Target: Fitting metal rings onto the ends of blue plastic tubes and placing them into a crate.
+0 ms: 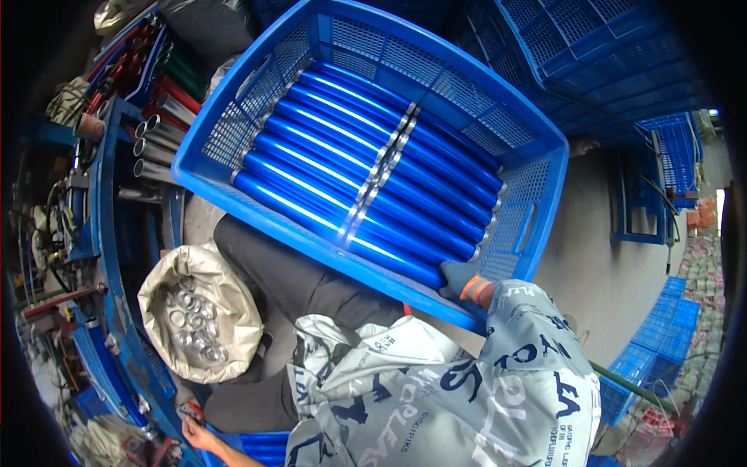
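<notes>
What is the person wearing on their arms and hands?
The right hand wears a dark blue-grey glove with an orange-striped cuff. The right arm has a loose grey sleeve printed with dark blue and white lettering. The left hand is bare, with no sleeve showing on that forearm.

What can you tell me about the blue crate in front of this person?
The blue crate is a rectangular plastic basket with mesh-like perforated walls and handle slots. It sits tilted, resting against the person's lap. Glossy blue tubes with silvery ends lie side by side inside. The gloved right hand grips its near rim.
</notes>
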